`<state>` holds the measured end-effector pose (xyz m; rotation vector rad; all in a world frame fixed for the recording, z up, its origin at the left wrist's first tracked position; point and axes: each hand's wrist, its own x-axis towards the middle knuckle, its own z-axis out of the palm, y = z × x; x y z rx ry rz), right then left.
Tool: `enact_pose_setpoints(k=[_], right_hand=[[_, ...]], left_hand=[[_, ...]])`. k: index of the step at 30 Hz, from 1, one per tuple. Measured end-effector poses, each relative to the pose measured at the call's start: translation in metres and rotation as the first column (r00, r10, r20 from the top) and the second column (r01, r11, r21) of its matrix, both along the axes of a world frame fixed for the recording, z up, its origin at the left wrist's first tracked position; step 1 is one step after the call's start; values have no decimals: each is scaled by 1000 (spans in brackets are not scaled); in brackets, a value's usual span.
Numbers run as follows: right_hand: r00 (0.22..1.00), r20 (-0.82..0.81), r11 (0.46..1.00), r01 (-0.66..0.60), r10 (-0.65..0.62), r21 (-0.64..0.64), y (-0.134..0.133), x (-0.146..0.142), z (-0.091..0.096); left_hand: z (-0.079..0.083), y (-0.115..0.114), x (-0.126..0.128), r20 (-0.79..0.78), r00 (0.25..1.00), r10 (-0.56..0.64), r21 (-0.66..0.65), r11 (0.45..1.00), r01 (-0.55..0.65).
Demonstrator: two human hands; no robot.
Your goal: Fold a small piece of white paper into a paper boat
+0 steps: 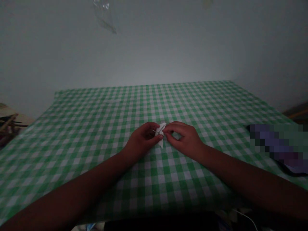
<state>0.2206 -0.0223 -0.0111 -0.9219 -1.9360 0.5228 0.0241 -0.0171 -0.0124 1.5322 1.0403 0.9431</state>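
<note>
Paper point(160, 131), white and folded small, sits between both hands, its shape mostly hidden; left hand point(144, 138) has fingers curled together, clamped on it; right hand point(184, 139) pinches its right side; green gingham tablecloth point(154, 106) lies beneath; far right, a pixelated object point(276, 147) is unreadable.

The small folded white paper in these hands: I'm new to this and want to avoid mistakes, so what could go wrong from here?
The folded white paper is small and gripped only at the fingertips, with the left hand and right hand close together, so it might slip or crumple. The dim light could also hide its edges and creases. If dropped, it may be hard to spot against the white squares of the green-and-white gingham tablecloth.
</note>
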Motion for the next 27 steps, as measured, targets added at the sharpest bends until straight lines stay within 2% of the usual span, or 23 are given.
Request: enact_pose_setpoints(k=[2, 5, 8, 13, 19, 27], right_hand=[[994, -108, 988, 11, -28, -155, -2, -3, -2], [955, -285, 924, -36, -80, -380, -1, -8, -7], [913, -385, 868, -75, -139, -491, 4, -10, -8], [881, -416, 813, -63, -227, -578, 11, -6, -5], [834, -505, 756, -179, -222, -629, 11, -6, -6], [811, -544, 759, -210, -218, -617, 12, -6, -14]], left_hand=[[0, -1, 0, -73, 997, 31, 53, 998, -28], [0, -3, -1, -161, 984, 76, 150, 987, -52], [0, -2, -1, -196, 974, 110, 192, 979, -72], [-1, 4, -4, -181, 974, 134, 169, 980, -103], [2, 3, -6, -176, 980, 96, 255, 966, -48], [2, 2, -8, -224, 969, 105, 412, 911, -4]])
